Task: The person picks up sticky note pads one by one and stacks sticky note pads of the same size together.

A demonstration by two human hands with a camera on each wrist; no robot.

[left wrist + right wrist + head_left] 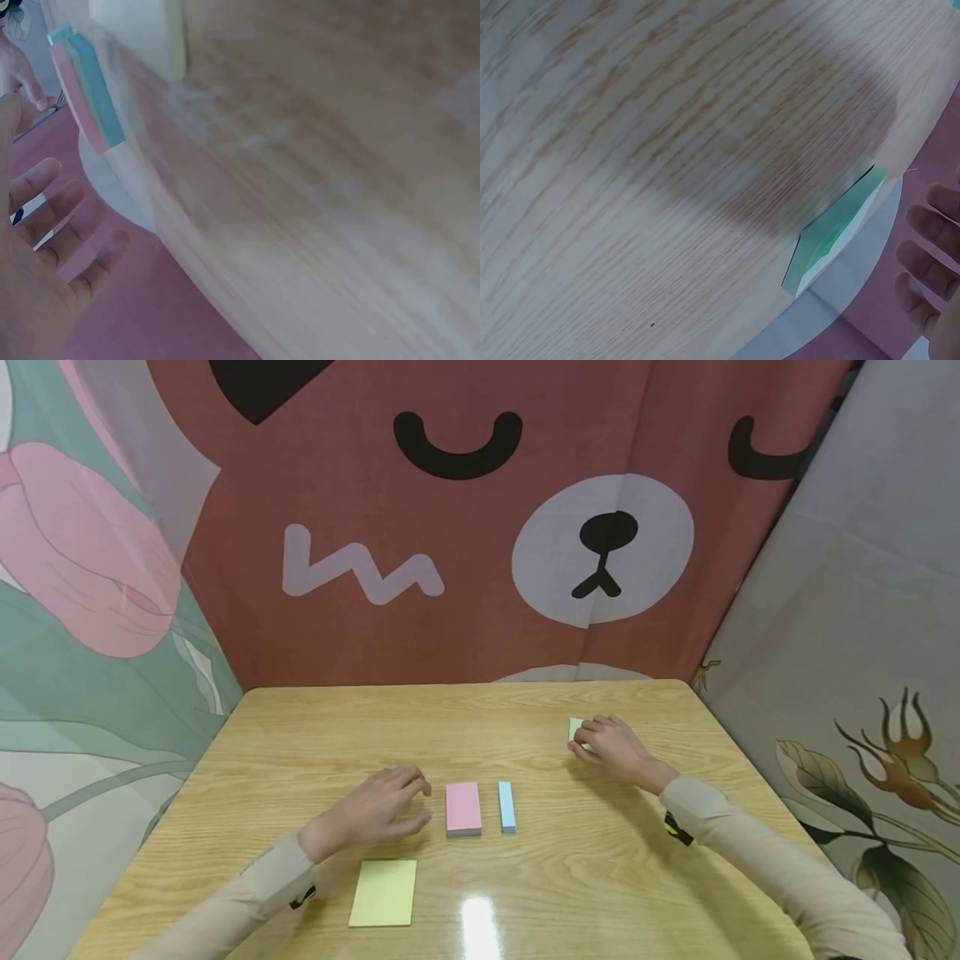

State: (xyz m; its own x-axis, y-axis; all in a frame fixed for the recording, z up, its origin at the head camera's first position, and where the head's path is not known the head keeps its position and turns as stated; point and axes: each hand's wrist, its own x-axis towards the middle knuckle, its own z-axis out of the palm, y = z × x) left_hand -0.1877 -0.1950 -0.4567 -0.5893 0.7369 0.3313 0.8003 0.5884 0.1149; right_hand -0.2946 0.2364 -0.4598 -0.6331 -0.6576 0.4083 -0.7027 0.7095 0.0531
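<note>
My left hand [378, 808] hovers just left of a pink sticky-note pad [462, 807], its fingers loosely bent with nothing between them. In the left wrist view, green and blue layers show against the pink pad [79, 97]. To the right of the pad lies a narrow blue sticky-note strip [507, 806]. A larger yellow sticky-note pad [383, 893] rests nearer the front, below the left hand. Farther back on the right, my right hand [613, 750] is over a pale green sticky note [574, 728], partly covering it. The right wrist view shows a gap between the fingers [922, 259] and the green note [832, 232].
Everything lies on a wood-grain table [585, 877]. A red curtain with a bear face [480, 635] hangs behind the table's back edge. Floral curtains stand at the left [90, 610] and right [810, 635]. Light glares off the table's front middle.
</note>
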